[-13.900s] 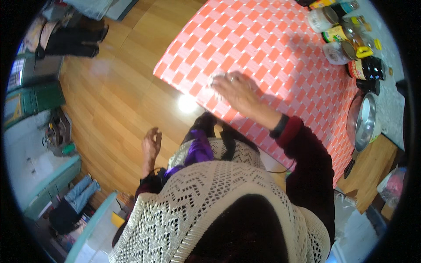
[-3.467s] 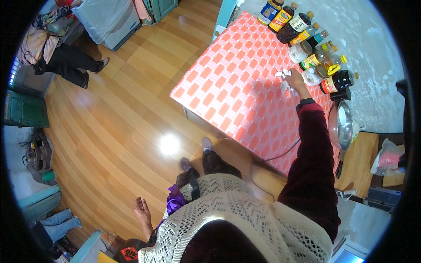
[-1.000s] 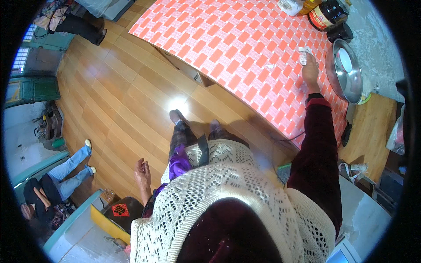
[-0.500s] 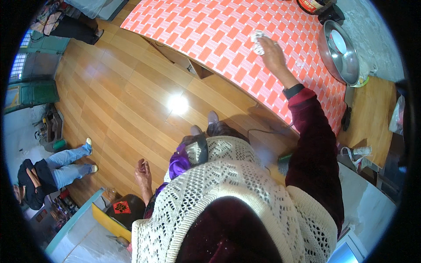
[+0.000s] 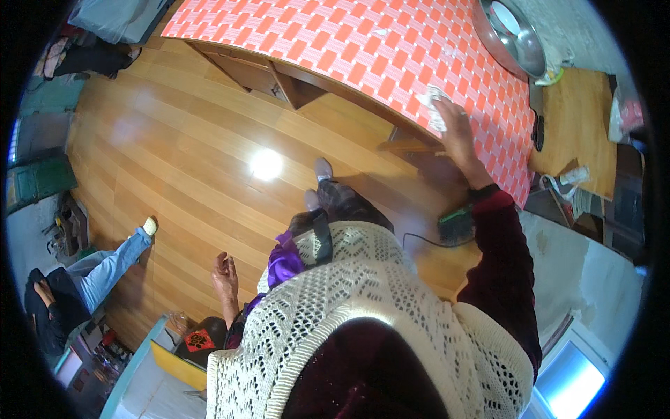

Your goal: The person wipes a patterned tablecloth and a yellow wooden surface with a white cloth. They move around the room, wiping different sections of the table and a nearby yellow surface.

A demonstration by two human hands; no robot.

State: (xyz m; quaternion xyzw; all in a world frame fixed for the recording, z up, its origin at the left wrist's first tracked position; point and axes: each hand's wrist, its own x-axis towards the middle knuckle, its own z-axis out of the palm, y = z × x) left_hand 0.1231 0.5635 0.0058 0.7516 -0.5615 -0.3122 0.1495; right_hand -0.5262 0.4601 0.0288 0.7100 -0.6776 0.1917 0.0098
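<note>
The white cloth [image 5: 435,108] lay bunched on the checked red-and-white cover near the front edge of our desk [image 5: 363,49]. Our right hand [image 5: 457,133] pressed on it from above, fingers [image 5: 445,112] curled over the cloth and gripping it against the cover. The dark red sleeve [image 5: 499,258] ran back from that hand toward our body, a dark band at the wrist.

Further along the desk, toward its far right corner, sat a metal pan [image 5: 513,38], well apart from the cloth. Beside the desk on the right stood a wooden side table [image 5: 576,129] with a dark handle lying along its near edge.

Our left hand [image 5: 225,269] hung low at our side over the wooden floor [image 5: 174,160], fingers loosely half-curled and holding nothing. A bright glare spot showed on the floor boards. At the far left another person's leg in jeans [image 5: 112,255] stretched across the floor.
</note>
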